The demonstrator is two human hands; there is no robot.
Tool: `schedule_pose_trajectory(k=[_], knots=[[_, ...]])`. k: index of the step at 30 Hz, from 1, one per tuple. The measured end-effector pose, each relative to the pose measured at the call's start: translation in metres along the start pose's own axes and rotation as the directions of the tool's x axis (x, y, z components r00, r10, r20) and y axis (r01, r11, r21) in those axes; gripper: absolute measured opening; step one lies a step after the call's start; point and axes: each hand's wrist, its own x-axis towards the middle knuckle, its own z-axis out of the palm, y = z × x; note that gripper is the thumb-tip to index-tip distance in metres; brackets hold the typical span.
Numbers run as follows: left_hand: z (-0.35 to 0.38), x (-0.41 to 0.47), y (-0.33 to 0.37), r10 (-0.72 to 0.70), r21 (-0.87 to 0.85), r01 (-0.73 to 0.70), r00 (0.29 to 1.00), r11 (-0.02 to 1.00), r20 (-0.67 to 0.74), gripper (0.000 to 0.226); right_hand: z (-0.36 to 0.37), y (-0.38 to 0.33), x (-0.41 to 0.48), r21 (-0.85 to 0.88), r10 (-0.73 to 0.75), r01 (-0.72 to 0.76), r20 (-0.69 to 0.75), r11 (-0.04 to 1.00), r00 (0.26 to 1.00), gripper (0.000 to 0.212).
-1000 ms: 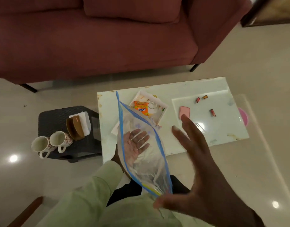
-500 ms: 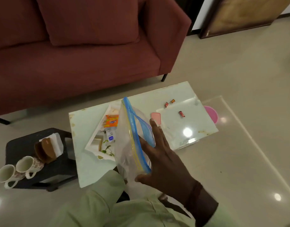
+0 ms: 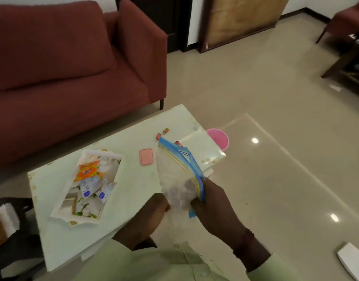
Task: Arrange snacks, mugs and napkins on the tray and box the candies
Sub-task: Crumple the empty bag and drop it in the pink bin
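Maroon sofa (image 3: pixel 69 63) behind pale low table (image 3: pixel 134 179); glossy beige tile floor (image 3: pixel 266 94).

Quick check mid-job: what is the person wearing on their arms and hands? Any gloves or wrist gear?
No gloves: the left hand and right hand are bare. Both arms wear pale green long shirt sleeves, seen at the left sleeve and the right sleeve. A dark band circles the right wrist.

I wear a pale green, long-sleeved shirt (image 3: pixel 164 264), its front closing with a small button (image 3: pixel 203 273) of the same green. A dark reddish-brown band (image 3: pixel 245 239) circles my right wrist just beside the sleeve's cuff (image 3: pixel 259 258). My left hand (image 3: pixel 152 209) and right hand (image 3: pixel 213 201) are bare.
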Motion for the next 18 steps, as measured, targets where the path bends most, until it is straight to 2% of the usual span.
schedule_pose_trajectory(k=[1,3,4,5,6,8,10,12,13,14,16,17,18], knots=[[0.004,0.000,0.011,0.091,0.096,-0.091,0.996,0.991,0.001,0.025,-0.008,0.009,-0.001,0.077,0.053,-0.051,-0.018,0.996,0.998,0.032],[0.011,0.002,0.040,0.318,0.203,-0.300,0.946,0.932,-0.059,0.026,-0.024,0.025,0.001,0.218,0.155,-0.144,-0.031,0.965,0.987,0.031],[0.014,0.007,0.049,0.402,0.176,-0.377,0.905,0.909,-0.137,0.026,-0.034,0.034,0.005,0.290,0.215,-0.200,-0.022,0.936,0.976,0.032],[0.016,0.012,0.060,0.458,0.153,-0.437,0.876,0.887,-0.155,0.025,-0.043,0.042,0.009,0.356,0.271,-0.253,-0.002,0.900,0.962,0.033],[0.020,0.015,0.071,0.526,0.126,-0.512,0.842,0.850,-0.125,0.036,-0.053,0.048,0.015,0.398,0.315,-0.298,0.025,0.868,0.949,0.034],[0.023,0.027,0.092,0.625,0.148,-0.626,0.778,0.766,0.055,0.087,-0.070,0.055,0.028,0.446,0.338,-0.347,0.103,0.825,0.935,0.036],[0.030,0.049,0.111,0.619,0.303,-0.663,0.748,0.684,0.240,0.125,-0.090,0.059,0.042,0.457,0.310,-0.378,0.219,0.805,0.925,0.039],[0.043,0.071,0.129,0.621,0.503,-0.673,0.724,0.542,0.301,0.138,-0.110,0.063,0.060,0.425,0.260,-0.371,0.297,0.825,0.919,0.039],[0.050,0.082,0.135,0.635,0.555,-0.675,0.709,0.486,0.307,0.135,-0.118,0.064,0.067,0.414,0.242,-0.358,0.308,0.837,0.920,0.039],[0.058,0.093,0.141,0.627,0.533,-0.680,0.712,0.504,0.317,0.127,-0.126,0.066,0.076,0.421,0.230,-0.343,0.297,0.840,0.927,0.041],[0.077,0.113,0.149,0.595,0.285,-0.668,0.743,0.687,0.307,0.093,-0.138,0.067,0.090,0.476,0.220,-0.305,0.226,0.825,0.949,0.045],[0.086,0.125,0.152,0.583,0.169,-0.642,0.757,0.748,0.295,0.078,-0.141,0.067,0.097,0.497,0.221,-0.281,0.178,0.821,0.959,0.047],[0.093,0.133,0.154,0.575,0.122,-0.622,0.769,0.773,0.281,0.065,-0.142,0.068,0.100,0.506,0.227,-0.257,0.122,0.823,0.966,0.048]])
